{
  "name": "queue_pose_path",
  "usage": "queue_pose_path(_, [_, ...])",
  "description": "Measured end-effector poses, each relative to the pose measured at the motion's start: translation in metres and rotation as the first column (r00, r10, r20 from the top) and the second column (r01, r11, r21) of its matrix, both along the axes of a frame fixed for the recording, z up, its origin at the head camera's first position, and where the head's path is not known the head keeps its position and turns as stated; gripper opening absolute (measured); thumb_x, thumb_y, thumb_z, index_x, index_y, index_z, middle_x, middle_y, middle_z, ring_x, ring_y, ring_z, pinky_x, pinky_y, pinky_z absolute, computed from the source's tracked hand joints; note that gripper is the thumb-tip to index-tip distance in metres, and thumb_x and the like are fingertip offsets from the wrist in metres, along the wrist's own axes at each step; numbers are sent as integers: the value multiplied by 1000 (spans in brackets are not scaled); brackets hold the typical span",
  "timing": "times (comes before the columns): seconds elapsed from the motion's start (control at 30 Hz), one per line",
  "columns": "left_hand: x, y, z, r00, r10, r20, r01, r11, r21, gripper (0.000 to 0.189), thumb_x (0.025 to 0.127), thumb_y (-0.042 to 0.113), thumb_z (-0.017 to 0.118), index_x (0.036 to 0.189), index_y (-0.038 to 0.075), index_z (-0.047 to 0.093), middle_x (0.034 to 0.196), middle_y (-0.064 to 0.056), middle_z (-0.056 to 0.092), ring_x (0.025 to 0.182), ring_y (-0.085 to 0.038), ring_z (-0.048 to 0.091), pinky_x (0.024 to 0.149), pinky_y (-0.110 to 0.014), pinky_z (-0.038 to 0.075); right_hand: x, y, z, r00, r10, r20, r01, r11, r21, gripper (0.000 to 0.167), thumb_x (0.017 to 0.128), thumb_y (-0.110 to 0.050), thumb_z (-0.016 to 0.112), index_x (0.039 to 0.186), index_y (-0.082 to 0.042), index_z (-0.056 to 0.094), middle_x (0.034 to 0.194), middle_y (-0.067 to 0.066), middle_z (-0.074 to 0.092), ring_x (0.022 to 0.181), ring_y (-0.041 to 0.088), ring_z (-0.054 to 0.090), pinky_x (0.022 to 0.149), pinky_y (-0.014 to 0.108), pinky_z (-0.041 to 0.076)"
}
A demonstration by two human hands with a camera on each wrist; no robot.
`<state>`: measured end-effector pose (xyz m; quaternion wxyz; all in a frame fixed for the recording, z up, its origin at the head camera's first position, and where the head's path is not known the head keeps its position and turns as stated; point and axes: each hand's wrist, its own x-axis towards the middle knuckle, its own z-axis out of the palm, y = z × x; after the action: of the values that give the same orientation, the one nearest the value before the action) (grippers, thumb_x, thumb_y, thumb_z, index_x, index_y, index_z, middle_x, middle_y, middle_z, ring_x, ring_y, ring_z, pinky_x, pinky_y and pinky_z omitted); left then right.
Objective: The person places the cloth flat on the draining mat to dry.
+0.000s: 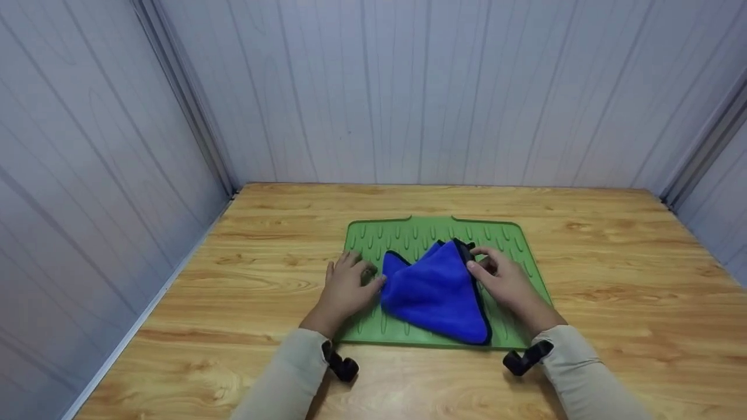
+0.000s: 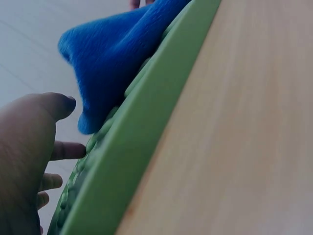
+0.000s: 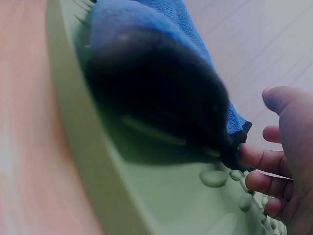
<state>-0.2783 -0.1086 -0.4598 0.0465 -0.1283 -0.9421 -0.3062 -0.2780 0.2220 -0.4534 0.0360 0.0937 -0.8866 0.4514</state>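
A blue cloth (image 1: 435, 291) with black edging lies loosely folded on a green ribbed mat (image 1: 365, 335). At the cloth's left side is my left hand (image 1: 348, 286), fingers spread over the mat. The left wrist view shows a small gap between its thumb (image 2: 61, 105) and the blue cloth (image 2: 105, 63). My right hand (image 1: 508, 280) is at the cloth's upper right corner. In the right wrist view, a finger (image 3: 261, 157) of that hand meets the dark edge of the cloth (image 3: 161, 83), while its thumb stands apart. The cloth's underside is mostly in shadow.
The mat lies on a wood-grain table (image 1: 280, 233). Pale panelled walls (image 1: 397, 93) rise behind the table and at both sides. Each wrist wears a small black camera mount, the left one (image 1: 341, 364) close to the mat's front edge.
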Motion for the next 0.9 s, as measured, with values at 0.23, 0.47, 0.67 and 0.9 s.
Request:
queue_pose_path(0.23, [3, 15, 2, 1000, -22, -3, 22, 1000, -20, 26, 99, 40, 63, 100, 16, 74, 153, -18, 45, 150, -42, 23, 120, -62, 11, 3, -5, -2, 999, 31, -40, -32, 999, -31, 33, 101, -25, 65, 129, -8, 61, 93, 5, 69, 83, 21, 60, 73, 33, 48])
queue_pose_path(0.47, [0, 18, -1, 999, -33, -36, 34, 999, 28, 19, 96, 30, 69, 89, 13, 73, 146, -17, 53, 145, -41, 34, 121, -56, 18, 2, -9, -7, 994, 54, -98, -59, 997, -49, 26, 97, -12, 69, 122, -8, 65, 88, 3, 58, 77, 20, 54, 69, 29, 46])
queue_pose_path(0.67, [-2, 18, -1, 998, -26, -57, 30, 997, 64, 22, 94, 27, 71, 76, 15, 66, 141, -13, 57, 141, -38, 42, 119, -52, 26, 3, -13, -10, 989, 70, -129, -76, 996, -46, 22, 96, -10, 70, 117, -8, 67, 88, 3, 56, 76, 18, 52, 68, 27, 44])
queue_pose_path(0.9, [-2, 16, -2, 998, -1, -67, 11, 988, 154, 30, 92, 21, 71, 68, 14, 55, 136, -10, 60, 134, -31, 50, 115, -48, 35, 0, -11, -11, 987, 36, -158, -41, 999, -27, 23, 94, -5, 69, 117, -8, 67, 84, 1, 53, 73, 17, 50, 66, 27, 42])
